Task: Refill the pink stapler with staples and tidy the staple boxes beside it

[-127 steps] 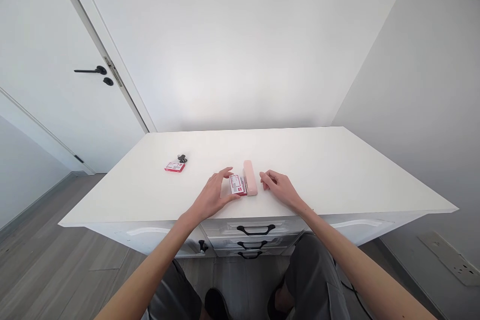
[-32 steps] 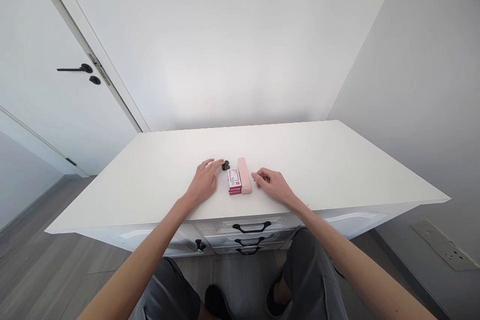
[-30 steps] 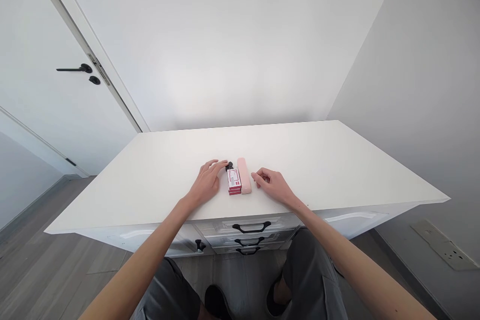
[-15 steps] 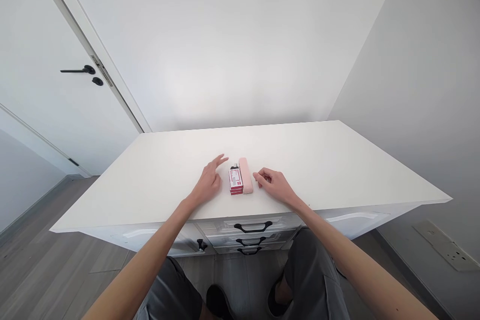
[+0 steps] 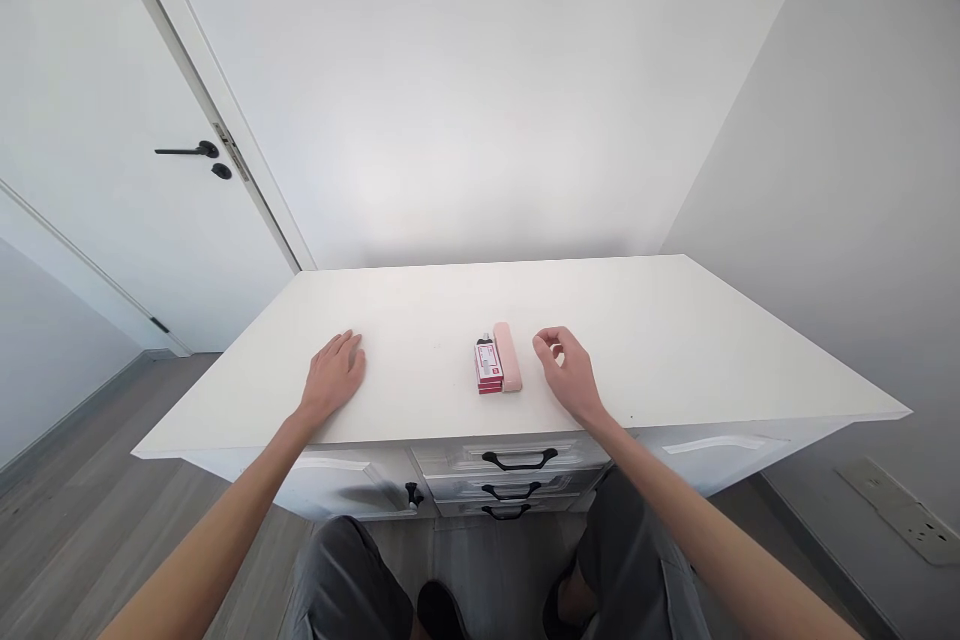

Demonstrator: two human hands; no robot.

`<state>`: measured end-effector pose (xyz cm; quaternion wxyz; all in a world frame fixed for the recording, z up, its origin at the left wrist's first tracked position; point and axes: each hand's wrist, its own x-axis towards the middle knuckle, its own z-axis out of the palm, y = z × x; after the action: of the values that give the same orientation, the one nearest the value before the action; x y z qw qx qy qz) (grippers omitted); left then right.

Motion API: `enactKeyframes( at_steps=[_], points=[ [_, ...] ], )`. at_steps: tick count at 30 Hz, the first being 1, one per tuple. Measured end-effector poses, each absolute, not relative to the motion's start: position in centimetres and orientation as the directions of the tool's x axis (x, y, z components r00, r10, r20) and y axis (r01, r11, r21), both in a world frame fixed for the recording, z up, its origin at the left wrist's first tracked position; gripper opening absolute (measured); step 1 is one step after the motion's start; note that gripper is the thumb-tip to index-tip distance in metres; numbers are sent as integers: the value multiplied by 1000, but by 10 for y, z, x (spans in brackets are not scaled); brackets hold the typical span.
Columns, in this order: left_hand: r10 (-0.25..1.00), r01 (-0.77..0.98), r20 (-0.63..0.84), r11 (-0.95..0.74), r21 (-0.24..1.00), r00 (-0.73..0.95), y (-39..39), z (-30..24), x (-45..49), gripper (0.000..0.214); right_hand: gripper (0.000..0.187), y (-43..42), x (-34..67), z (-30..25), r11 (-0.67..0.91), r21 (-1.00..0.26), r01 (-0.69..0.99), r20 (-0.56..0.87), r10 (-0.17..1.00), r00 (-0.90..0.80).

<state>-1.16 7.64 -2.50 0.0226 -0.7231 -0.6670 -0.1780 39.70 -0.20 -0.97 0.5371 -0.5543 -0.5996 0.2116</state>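
Note:
A pink stapler (image 5: 508,370) lies on the white desk (image 5: 675,340), near its front edge. Small red boxes (image 5: 488,369) are stacked against the stapler's left side, and a small dark clip (image 5: 486,335) shows just behind them. My left hand (image 5: 334,376) lies flat on the desk well to the left, fingers stretched out, holding nothing. My right hand (image 5: 564,370) rests just right of the stapler with the fingers loosely curled and nothing visible in them.
The desk has drawers with black handles (image 5: 516,462) below its front edge. A white door with a black lever (image 5: 189,152) stands at the left. Walls close the back and right. A floor socket (image 5: 900,512) sits at the lower right.
My left hand brought the second red box and the dark clip over to the stapler, let go, and has slid away to the left. My right hand stayed beside the stapler.

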Motion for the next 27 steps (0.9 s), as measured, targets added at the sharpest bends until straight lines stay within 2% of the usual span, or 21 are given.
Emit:
enactKeyframes(
  at_steps=[2,4,7,9,13,16,21,27],
  points=[
    [955,975,295,-96,202,33,74,-27,-10,55,29,-16,369,5,417,-765,491,553,816,168],
    [954,975,297,-90,203,26,72,-28,-6,54,28,-30,334,17,576,-659,484,641,767,-38],
    [954,975,298,-91,203,27,69,-28,-2,54,35,-39,279,20,692,-531,489,599,715,-360],
    [952,975,304,-89,202,24,67,-28,-2,53,47,-32,251,10,661,-495,564,497,748,-440],
    [949,975,314,-96,201,29,66,-29,-3,52,67,4,221,-20,473,-503,723,271,881,-387],
    [942,972,334,-103,211,28,66,-31,-4,50,73,29,217,-32,354,-516,780,173,935,-310],
    [937,972,348,-115,207,37,66,-31,-5,49,75,44,217,-36,215,-526,823,161,975,-152],
    [960,984,280,-62,169,13,63,-25,-1,53,81,43,220,-42,65,-501,863,132,991,2]
  ],
)
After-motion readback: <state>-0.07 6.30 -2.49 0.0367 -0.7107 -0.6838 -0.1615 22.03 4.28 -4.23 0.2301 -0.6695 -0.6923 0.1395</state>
